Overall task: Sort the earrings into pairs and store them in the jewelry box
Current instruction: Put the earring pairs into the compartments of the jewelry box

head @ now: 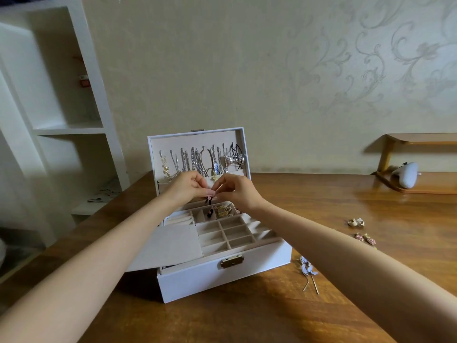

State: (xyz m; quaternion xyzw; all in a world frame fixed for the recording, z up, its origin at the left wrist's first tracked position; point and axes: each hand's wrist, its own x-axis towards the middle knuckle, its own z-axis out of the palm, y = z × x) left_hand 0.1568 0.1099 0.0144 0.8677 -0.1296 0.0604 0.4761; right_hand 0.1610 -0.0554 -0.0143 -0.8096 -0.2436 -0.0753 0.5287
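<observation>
A white jewelry box (197,276) stands open on the wooden table, its lid upright with several chains hanging inside. My left hand (188,185) and my right hand (235,188) meet above the box's back compartments, fingertips pinched together on a small dark earring with a pink piece (209,198). A back compartment holds a gold beaded piece (223,210) and a dark item (210,214). On the table to the right lie a pale cream earring pair (356,222), a pink stone pair (366,238) and a lilac flower pair with long gold pins (308,271).
A loose beige pad (168,243) leans over the box's left half. White shelving (61,95) stands at the left. A wooden shelf stand (420,144) with a grey case (405,174) sits at the far right, against the wall.
</observation>
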